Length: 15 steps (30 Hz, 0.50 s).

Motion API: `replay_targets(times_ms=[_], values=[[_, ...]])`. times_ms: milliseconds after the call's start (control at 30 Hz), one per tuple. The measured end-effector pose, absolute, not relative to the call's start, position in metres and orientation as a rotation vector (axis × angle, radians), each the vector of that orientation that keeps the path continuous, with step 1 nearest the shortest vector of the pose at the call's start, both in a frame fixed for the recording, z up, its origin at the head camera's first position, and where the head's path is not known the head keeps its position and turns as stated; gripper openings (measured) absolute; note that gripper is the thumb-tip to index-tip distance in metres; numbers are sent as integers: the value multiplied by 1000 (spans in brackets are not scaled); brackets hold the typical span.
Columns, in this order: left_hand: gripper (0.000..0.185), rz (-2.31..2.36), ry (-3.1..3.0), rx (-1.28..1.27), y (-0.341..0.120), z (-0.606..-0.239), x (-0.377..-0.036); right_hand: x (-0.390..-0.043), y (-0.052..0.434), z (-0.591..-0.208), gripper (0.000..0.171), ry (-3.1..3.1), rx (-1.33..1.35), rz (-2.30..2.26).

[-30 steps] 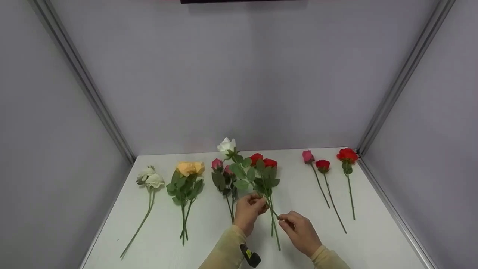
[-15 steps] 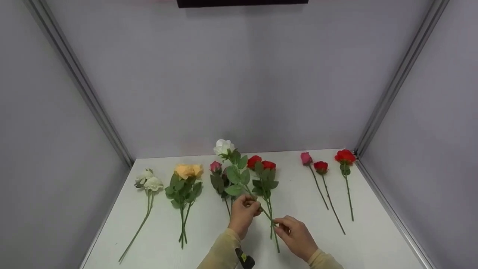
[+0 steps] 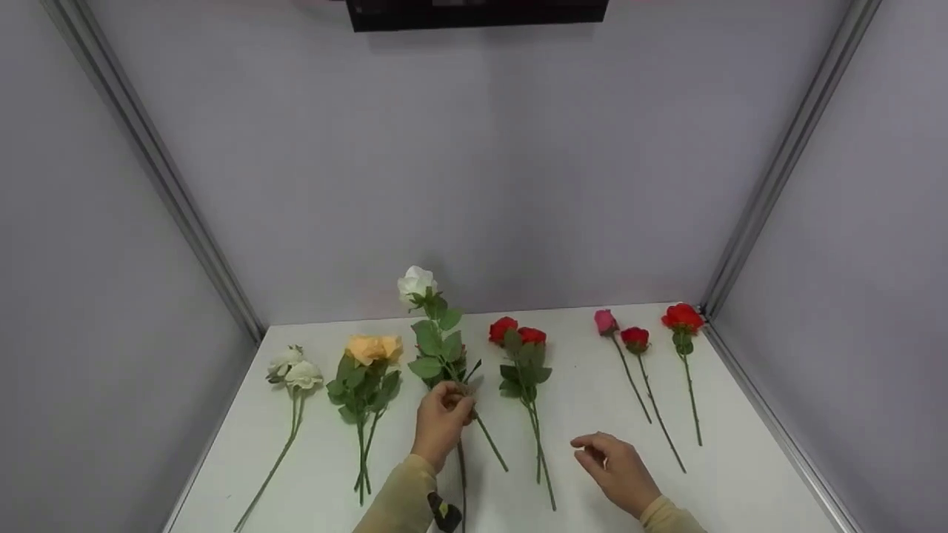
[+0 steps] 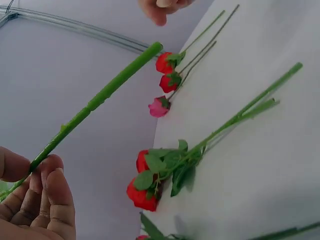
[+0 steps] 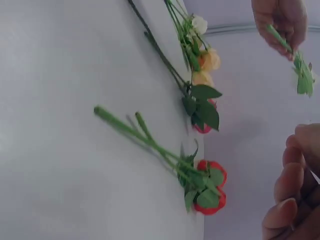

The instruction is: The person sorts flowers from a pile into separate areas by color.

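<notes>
My left hand (image 3: 441,423) pinches the green stem of a white rose (image 3: 417,285) between thumb and fingers. The rose is raised off the table, its bloom pointing to the back and left. In the left wrist view the cut end of its stem (image 4: 112,87) sticks out past the fingertips. Beneath it lie pink roses with dark stems (image 3: 464,481), mostly hidden by the hand and the leaves. My right hand (image 3: 616,472) hovers over the right part of the table, fingers loosely bent, holding nothing. Nearest to it on the left is a pair of red roses (image 3: 518,337).
At the left of the white table (image 3: 211,488) lie cream flowers (image 3: 300,370), then yellow roses (image 3: 374,349). On the right are a single pink rose (image 3: 606,320), a small red rose (image 3: 635,339) and a larger red flower (image 3: 682,317). Grey panels enclose the table.
My left hand has carried the white rose leftward, from over the red roses to over the pink ones. My right hand has let go of the stem and drawn away to the right.
</notes>
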<state>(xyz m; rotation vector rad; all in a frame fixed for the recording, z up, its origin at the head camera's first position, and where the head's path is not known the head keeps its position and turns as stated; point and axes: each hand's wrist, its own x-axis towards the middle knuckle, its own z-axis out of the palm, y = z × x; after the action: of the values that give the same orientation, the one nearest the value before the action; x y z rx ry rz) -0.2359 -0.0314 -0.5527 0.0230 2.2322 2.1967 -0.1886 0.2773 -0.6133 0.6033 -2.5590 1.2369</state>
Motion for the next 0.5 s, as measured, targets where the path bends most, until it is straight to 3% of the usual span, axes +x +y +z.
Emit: replay_targets(times_ms=[500], values=[[32,2090,2504,-196,-128,-539,-240,-200,390,-642,17,-2702,-98,1128]])
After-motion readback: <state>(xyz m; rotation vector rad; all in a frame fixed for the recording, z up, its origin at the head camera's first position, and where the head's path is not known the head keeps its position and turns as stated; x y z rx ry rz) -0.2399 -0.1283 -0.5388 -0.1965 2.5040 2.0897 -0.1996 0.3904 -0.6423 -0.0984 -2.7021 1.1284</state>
